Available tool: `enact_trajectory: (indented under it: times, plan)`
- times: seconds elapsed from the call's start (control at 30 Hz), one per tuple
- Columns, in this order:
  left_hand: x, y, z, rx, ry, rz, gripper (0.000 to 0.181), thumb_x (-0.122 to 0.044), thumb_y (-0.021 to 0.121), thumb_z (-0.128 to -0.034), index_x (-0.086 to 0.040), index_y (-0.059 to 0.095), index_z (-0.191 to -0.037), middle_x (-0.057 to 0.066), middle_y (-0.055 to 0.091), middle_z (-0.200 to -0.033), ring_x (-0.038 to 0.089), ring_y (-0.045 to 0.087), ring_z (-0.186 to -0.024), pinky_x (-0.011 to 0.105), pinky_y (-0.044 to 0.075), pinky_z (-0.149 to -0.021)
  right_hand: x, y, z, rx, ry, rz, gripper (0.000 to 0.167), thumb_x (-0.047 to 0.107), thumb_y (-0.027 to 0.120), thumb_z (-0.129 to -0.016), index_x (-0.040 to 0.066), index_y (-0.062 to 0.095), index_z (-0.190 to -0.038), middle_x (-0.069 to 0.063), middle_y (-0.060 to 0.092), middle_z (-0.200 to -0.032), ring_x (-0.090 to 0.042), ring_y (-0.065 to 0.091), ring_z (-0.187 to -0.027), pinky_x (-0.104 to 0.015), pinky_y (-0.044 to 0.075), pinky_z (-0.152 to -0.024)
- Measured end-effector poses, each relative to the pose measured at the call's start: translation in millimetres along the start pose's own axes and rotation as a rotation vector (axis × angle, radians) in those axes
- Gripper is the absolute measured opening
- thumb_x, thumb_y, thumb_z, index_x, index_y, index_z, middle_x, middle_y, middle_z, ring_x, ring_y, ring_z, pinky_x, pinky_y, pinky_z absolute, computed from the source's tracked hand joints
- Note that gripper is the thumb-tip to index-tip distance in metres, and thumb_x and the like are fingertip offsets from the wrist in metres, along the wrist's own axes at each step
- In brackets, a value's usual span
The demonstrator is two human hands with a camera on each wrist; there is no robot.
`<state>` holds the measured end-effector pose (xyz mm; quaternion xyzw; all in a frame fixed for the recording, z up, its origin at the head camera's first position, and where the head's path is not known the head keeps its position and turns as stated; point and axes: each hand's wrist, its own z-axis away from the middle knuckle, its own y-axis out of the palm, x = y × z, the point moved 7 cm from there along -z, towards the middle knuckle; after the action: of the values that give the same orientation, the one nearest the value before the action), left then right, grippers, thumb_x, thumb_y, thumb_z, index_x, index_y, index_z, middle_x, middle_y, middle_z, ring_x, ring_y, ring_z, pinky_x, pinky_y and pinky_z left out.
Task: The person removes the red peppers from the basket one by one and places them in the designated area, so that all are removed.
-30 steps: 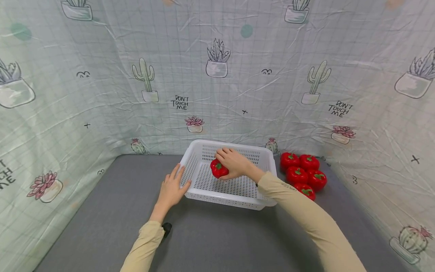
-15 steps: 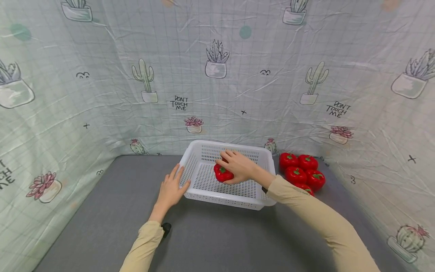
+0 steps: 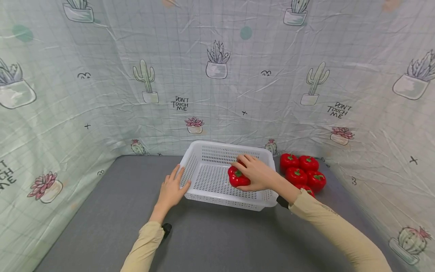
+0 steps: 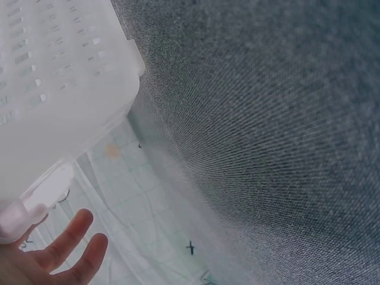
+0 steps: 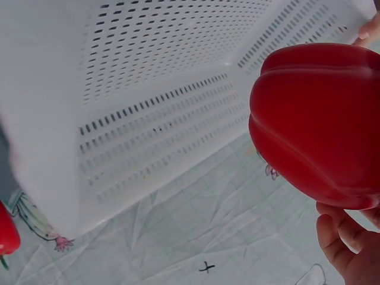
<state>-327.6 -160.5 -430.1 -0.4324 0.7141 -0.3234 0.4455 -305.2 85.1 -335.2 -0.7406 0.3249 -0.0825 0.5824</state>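
Observation:
My right hand (image 3: pixel 259 174) grips a red bell pepper (image 3: pixel 236 177) over the right half of a white perforated plastic basket (image 3: pixel 221 193). In the right wrist view the bell pepper (image 5: pixel 320 124) hangs apart from the basket floor (image 5: pixel 160 53), its green stem hidden, with fingertips (image 5: pixel 335 243) under it. My left hand (image 3: pixel 170 192) rests against the basket's left rim, fingers spread and fairly straight. The left wrist view shows two of its fingers (image 4: pixel 71 234) apart from the basket wall (image 4: pixel 65 113); the thumb is not seen there.
Several more red bell peppers (image 3: pixel 296 176) with green stems sit in a cluster on the grey table (image 3: pixel 217 241), right of the basket. One is partly covered by the right sleeve (image 3: pixel 334 223). Behind and beside the table hangs a cactus-print sheet (image 3: pixel 163 124).
My right hand has carried the bell pepper to the right across the basket and slightly nearer to me. The left hand and the basket have stayed in place.

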Motion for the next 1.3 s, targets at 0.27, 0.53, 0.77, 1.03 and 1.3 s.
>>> enact_trajectory:
  times: [0.27,0.53,0.77,1.03,1.3]
  plan:
    - [0.0,0.6,-0.3,-0.009,0.004,0.009,0.059,-0.038,0.051,-0.0862,-0.009,0.038,-0.136,0.014,0.031,-0.143,0.041,0.045,-0.108,0.056,0.04,-0.075,-5,-4,30.5,-0.053,0.063,-0.021,0.071,0.047,0.074,-0.06,0.013,0.05,-0.118,-0.007,0.049,-0.114,-0.02,0.043,-0.103,-0.033,0.049,-0.078]
    - [-1.6,-0.3,-0.8,-0.003,0.01,0.011,0.059,-0.04,0.049,-0.0868,-0.01,0.037,-0.136,0.013,0.03,-0.144,0.041,0.046,-0.108,0.055,0.04,-0.075,-17,-3,61.3,-0.141,0.161,-0.01,0.073,0.048,0.074,-0.059,0.015,0.05,-0.12,-0.008,0.05,-0.113,-0.02,0.044,-0.099,-0.037,0.047,-0.078]
    - [-0.5,0.2,-1.0,-0.005,0.001,0.009,0.059,-0.039,0.051,-0.0864,-0.009,0.037,-0.136,0.014,0.03,-0.144,0.04,0.046,-0.108,0.055,0.04,-0.076,-22,-4,83.8,-0.227,0.234,0.008,0.076,0.047,0.074,-0.058,0.012,0.051,-0.122,-0.01,0.051,-0.113,-0.023,0.045,-0.096,-0.04,0.043,-0.077]
    - [-0.6,-0.4,-0.1,-0.006,0.002,0.011,0.059,-0.037,0.051,-0.0863,-0.008,0.038,-0.136,0.014,0.031,-0.143,0.041,0.046,-0.107,0.055,0.04,-0.076,-24,-14,103.3,-0.282,0.33,-0.019,0.081,0.038,0.08,-0.052,0.01,0.05,-0.121,-0.012,0.049,-0.113,-0.026,0.043,-0.102,-0.048,0.044,-0.079]
    - [-0.9,-1.6,-0.1,0.002,0.0,0.016,0.06,-0.039,0.05,-0.0865,-0.009,0.036,-0.137,0.013,0.03,-0.144,0.041,0.045,-0.108,0.056,0.04,-0.077,-31,-25,125.6,-0.322,0.383,-0.014,0.082,0.034,0.082,-0.048,0.008,0.051,-0.12,-0.014,0.049,-0.114,-0.028,0.043,-0.103,-0.05,0.043,-0.08]
